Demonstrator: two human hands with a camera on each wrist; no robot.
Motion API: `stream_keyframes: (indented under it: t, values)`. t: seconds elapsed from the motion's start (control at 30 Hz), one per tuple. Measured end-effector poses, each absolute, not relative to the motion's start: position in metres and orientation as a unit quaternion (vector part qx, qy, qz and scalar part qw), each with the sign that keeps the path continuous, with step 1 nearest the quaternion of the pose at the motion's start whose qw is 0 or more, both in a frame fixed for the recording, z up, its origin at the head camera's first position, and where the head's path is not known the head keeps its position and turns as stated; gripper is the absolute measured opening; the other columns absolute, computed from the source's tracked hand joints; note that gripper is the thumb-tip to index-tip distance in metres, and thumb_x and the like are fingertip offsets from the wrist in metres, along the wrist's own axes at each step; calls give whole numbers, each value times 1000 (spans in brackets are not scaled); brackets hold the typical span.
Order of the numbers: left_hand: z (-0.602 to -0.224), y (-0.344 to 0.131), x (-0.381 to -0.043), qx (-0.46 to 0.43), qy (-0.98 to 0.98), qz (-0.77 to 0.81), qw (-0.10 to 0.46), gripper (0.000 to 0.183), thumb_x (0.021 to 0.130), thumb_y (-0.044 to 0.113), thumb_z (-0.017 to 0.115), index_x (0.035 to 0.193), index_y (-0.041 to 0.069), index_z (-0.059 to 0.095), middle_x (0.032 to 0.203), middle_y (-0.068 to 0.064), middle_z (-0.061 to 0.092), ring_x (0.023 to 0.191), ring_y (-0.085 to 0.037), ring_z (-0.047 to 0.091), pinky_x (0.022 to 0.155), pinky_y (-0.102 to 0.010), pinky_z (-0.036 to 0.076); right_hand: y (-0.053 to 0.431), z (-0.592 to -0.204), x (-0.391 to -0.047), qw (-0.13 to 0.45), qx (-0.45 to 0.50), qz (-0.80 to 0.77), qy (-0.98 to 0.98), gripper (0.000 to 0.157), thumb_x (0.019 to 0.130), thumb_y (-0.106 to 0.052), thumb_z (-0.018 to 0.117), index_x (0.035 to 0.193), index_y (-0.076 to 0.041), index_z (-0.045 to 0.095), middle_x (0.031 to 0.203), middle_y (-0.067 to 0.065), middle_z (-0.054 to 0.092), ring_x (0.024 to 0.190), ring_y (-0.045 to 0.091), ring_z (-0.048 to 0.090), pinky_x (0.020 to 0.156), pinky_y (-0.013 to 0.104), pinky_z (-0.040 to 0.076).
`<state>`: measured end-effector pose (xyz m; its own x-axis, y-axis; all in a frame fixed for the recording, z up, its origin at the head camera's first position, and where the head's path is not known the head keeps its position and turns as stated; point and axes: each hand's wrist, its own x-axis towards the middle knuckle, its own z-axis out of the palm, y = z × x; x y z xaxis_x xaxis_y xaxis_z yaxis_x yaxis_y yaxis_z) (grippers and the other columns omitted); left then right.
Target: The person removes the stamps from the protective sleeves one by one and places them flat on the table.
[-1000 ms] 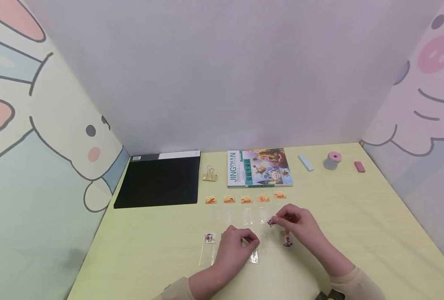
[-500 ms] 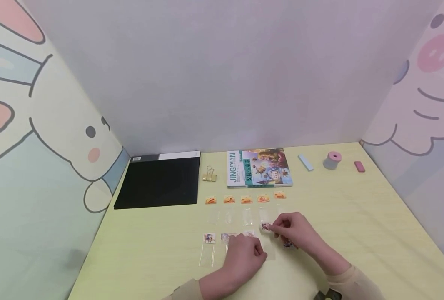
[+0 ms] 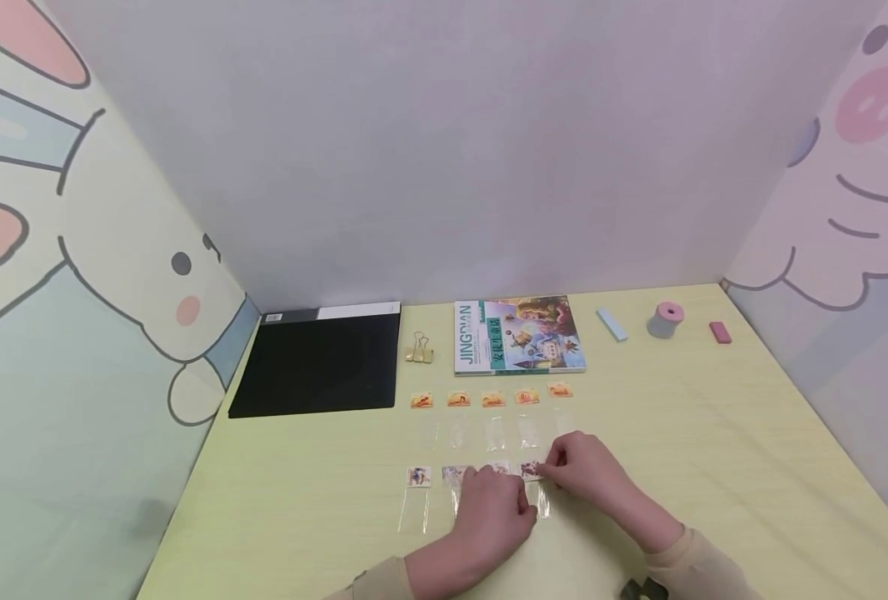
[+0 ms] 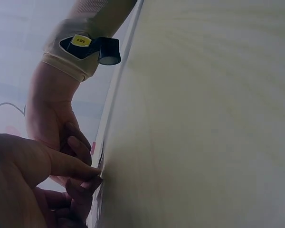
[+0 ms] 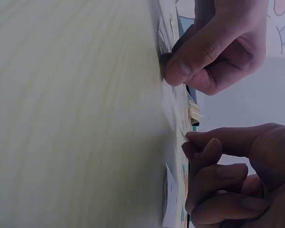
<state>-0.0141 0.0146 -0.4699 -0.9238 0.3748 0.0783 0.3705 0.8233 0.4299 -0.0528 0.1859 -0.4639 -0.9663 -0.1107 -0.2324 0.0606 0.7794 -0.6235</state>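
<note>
My right hand (image 3: 590, 471) pinches a small illustrated stamp (image 3: 530, 471) at its right edge, between thumb and index finger. The stamp overlaps the top end of a clear plastic sleeve (image 3: 544, 502) in the head view. Beside it, my left hand (image 3: 491, 510) is low on the table with curled fingers, thumb and index finger pinching at the sleeve's left edge. In the right wrist view, the left thumb (image 5: 180, 71) and the right fingertips (image 5: 192, 140) are both close to the tabletop. Other illustrated stamps (image 3: 419, 477) lie in a row to the left, partly behind the left hand.
Several orange stamps (image 3: 459, 399) form a row below a book (image 3: 519, 336), with clear sleeves (image 3: 495, 432) under them. A black board (image 3: 316, 362), gold binder clip (image 3: 419, 348), blue strip (image 3: 612, 325), pink-topped spool (image 3: 665, 321) and pink eraser-like block (image 3: 720, 332) lie farther back.
My right hand has brought the stamp down and left to the sleeve's top, in line with the row. My left hand has shifted right from the neighbouring sleeve.
</note>
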Motion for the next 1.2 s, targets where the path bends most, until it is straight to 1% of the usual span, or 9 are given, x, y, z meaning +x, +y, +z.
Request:
stream_keyframes:
  t: [0.2, 0.37, 0.63, 0.83, 0.97, 1.2]
  values:
    - [-468, 16, -14, 199, 957, 211, 0, 29, 70, 30, 73, 50, 29, 52, 48, 22, 41, 56, -6, 37, 63, -28, 24, 182, -464, -52, 119, -8, -290, 950, 24, 75, -24, 75, 60, -15, 58, 56, -6, 52, 52, 11, 46, 51, 27, 37]
    - [-470, 17, -15, 204, 958, 200, -6, 34, 70, 31, 73, 47, 29, 48, 45, 22, 37, 54, -7, 35, 63, -28, 23, 182, -462, -52, 115, 1, -264, 958, 23, 75, -24, 74, 61, -15, 59, 56, -5, 53, 51, 12, 46, 50, 28, 37]
    - [-475, 17, -16, 207, 960, 186, -11, 35, 71, 36, 73, 49, 30, 46, 47, 22, 36, 55, -7, 36, 63, -28, 23, 183, -461, -52, 118, 2, -256, 960, 24, 75, -26, 74, 62, -14, 58, 56, -3, 52, 50, 13, 46, 50, 28, 36]
    - [-477, 18, -15, 216, 957, 191, -19, 36, 72, 33, 72, 48, 29, 45, 46, 22, 36, 54, -7, 35, 63, -28, 22, 184, -464, -53, 121, 5, -251, 960, 26, 74, -29, 75, 62, -14, 57, 57, -3, 51, 51, 14, 45, 50, 28, 35]
    - [-474, 18, -14, 216, 956, 196, -14, 36, 73, 33, 71, 49, 29, 45, 46, 22, 34, 54, -6, 34, 63, -27, 22, 186, -466, -53, 113, 1, -249, 962, 27, 74, -30, 75, 63, -14, 56, 58, -3, 51, 52, 14, 45, 51, 28, 35]
    - [-470, 20, -17, 212, 956, 203, -5, 36, 74, 34, 70, 51, 30, 43, 47, 22, 33, 56, -6, 34, 64, -28, 22, 193, -459, -52, 117, 1, -273, 955, 24, 75, -28, 75, 66, -15, 57, 57, -4, 52, 50, 12, 47, 49, 28, 37]
